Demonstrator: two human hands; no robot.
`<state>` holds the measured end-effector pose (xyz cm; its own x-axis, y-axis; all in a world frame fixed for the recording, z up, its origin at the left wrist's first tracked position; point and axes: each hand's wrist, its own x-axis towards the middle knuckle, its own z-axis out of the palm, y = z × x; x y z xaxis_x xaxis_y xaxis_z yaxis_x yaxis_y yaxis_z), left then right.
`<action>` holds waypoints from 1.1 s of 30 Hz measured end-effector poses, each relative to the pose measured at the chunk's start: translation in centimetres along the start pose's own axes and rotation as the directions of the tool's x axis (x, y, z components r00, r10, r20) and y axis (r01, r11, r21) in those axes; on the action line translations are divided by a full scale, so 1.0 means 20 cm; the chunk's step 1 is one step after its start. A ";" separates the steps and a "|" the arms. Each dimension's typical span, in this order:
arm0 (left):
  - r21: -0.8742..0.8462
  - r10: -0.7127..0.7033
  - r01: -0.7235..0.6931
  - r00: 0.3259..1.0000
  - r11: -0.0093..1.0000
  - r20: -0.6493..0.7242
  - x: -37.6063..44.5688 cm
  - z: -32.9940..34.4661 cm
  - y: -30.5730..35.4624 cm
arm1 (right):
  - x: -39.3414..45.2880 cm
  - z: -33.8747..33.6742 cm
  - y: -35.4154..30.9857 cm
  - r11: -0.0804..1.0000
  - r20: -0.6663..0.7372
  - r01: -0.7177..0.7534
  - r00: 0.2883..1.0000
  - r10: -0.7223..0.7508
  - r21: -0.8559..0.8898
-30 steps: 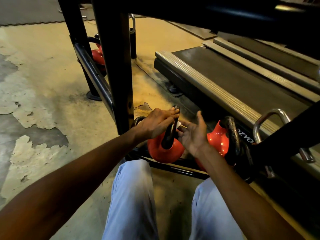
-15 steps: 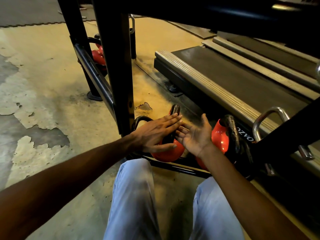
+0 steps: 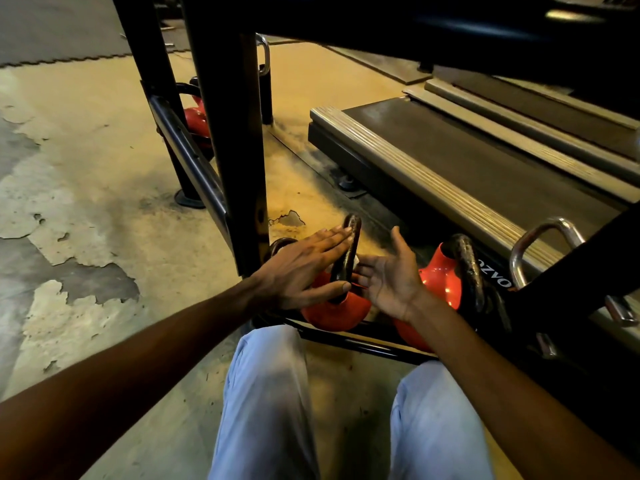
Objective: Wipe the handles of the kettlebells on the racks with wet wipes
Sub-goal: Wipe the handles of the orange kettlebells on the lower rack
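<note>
Low on the rack's bottom rail [image 3: 346,341] sits a red kettlebell [image 3: 334,311], its dark handle [image 3: 348,251] upright between both hands. A scrap of white wipe [image 3: 356,261] shows beside the handle. Left hand [image 3: 298,271] lies flat against the handle, fingers straight; right hand [image 3: 391,275] is spread, palm up, grip wide. Another red kettlebell [image 3: 436,282] stands just right; a treadmill [image 3: 467,161] lies behind.

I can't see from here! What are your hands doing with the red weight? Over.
Left hand open, fingers flat on the near kettlebell's handle. Right hand open, palm up beside it. Small white bit between them, maybe the wipe. Rack post close on the left.
</note>
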<state>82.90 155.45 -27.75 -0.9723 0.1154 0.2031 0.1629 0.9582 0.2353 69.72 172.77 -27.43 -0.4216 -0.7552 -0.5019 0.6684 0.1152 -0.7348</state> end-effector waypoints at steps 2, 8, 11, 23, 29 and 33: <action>-0.031 -0.012 0.012 1.000 0.999 0.009 0.00 0.03 0.03 | -0.03 0.02 0.05 0.996 -0.109 0.093 0.990 -0.093 -0.003; -0.035 -0.028 0.024 0.994 0.999 -0.105 -0.05 0.10 0.08 | -0.02 0.10 0.13 0.927 -0.215 0.374 0.902 -0.373 -0.039; -0.031 0.005 -0.010 0.985 0.999 -0.172 -0.12 0.15 0.12 | -0.01 0.15 0.06 0.837 -0.144 0.408 0.863 -0.483 -0.364; -0.047 0.021 -0.034 0.970 0.998 -0.243 -0.25 0.22 0.14 | 0.09 -0.01 -0.04 -0.271 0.471 0.387 0.758 -0.451 -0.881; -0.058 0.002 -0.019 0.962 0.998 -0.272 -0.25 0.25 0.17 | -0.06 -0.08 0.09 -0.202 0.528 0.499 0.694 -0.489 -0.843; -0.066 -0.002 -0.016 0.967 0.998 -0.253 -0.24 0.25 0.19 | -0.02 -0.02 0.15 0.138 0.351 0.485 0.774 -0.527 -0.864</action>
<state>87.37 159.75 -32.63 -0.8985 0.0439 0.4368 0.1887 0.9369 0.2941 71.58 173.69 -29.65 -0.4637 -0.8717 0.1583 -0.6416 0.2072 -0.7385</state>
